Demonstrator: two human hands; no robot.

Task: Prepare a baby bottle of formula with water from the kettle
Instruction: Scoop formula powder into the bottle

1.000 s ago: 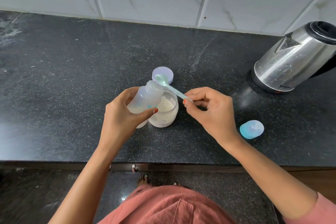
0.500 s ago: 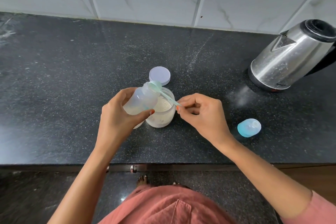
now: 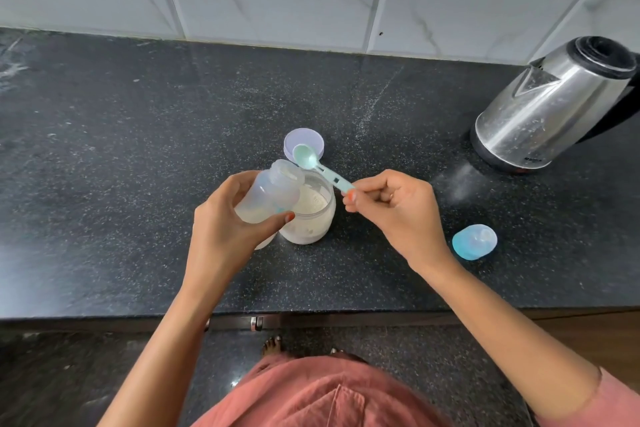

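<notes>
One translucent plastic bottle [image 3: 270, 196] is gripped by the left hand [image 3: 221, 236]. A mint plastic scoop [image 3: 306, 158] is pinched by the right hand [image 3: 398, 215].

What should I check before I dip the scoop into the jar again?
1. bottle gripped by left hand: ok.
2. bottle mouth uncapped, above jar: ok.
3. scoop pinched by right hand: ok.
4. scoop looks empty, ready to dip: ok.
5. jar open, powder inside: ok.
6. bottle filled enough: cannot tell.
</notes>
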